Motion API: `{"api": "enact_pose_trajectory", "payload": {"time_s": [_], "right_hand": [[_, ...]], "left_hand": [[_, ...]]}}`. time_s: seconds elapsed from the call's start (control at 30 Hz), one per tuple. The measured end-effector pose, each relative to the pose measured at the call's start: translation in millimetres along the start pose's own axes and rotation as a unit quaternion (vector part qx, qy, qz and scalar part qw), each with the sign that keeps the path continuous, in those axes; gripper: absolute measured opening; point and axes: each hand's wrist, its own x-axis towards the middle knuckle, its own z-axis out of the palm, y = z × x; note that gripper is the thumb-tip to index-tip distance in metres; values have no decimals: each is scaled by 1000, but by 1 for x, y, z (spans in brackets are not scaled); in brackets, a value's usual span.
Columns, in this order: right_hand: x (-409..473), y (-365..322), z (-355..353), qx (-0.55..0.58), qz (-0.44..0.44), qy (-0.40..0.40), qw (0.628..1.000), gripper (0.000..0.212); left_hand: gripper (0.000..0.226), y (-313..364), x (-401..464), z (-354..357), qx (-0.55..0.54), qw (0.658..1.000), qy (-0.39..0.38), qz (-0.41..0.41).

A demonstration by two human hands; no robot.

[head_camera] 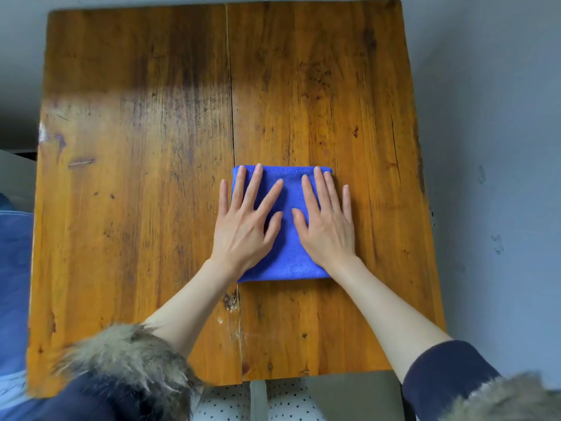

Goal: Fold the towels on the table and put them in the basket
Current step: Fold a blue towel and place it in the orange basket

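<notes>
A blue towel [288,256], folded into a small rectangle, lies near the middle of the wooden table [136,147]. My left hand [247,221] lies flat on the towel's left half, fingers straight and spread, the little finger over the towel's left edge. My right hand [328,220] presses flat on the right half in the same way, its little finger past the right edge. No basket is in view.
A seam runs down the table's middle, just left of the towel. Blue fabric [13,284] lies beyond the table's left edge. Grey floor [501,177] surrounds the table on the right. My fur-trimmed dark sleeves [127,360] hang over the near edge.
</notes>
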Motion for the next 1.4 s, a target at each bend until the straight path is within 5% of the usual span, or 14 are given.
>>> {"api": "enact_pose_trajectory", "payload": {"time_s": [0.4, 0.6, 0.7, 0.83, 1.07, 1.23, 1.4], "right_hand": [[0, 4, -4, 113, 7, -32, 993, 61], [-23, 2, -31, 230, 154, 81, 958, 37], [-23, 5, -37, 267, 289, -11, 919, 34], [-12, 5, -39, 246, 350, -147, 892, 38], [4, 12, -43, 380, 407, -185, 810, 22], [4, 8, -54, 385, 384, -191, 817, 16], [-19, 5, -62, 458, 389, -206, 772, 5]], "left_hand": [[58, -1, 1, -1, -84, 994, -63, -24], [58, -6, -25, -22, -237, 965, 10, -111], [53, -9, -34, -27, -307, 927, 18, -214], [49, -15, -29, -28, -347, 891, -29, -291], [48, -16, -17, -38, -362, 861, -119, -337], [46, -11, -23, -40, -376, 852, -110, -347], [42, -6, -58, -37, -461, 791, -101, -390]]}}
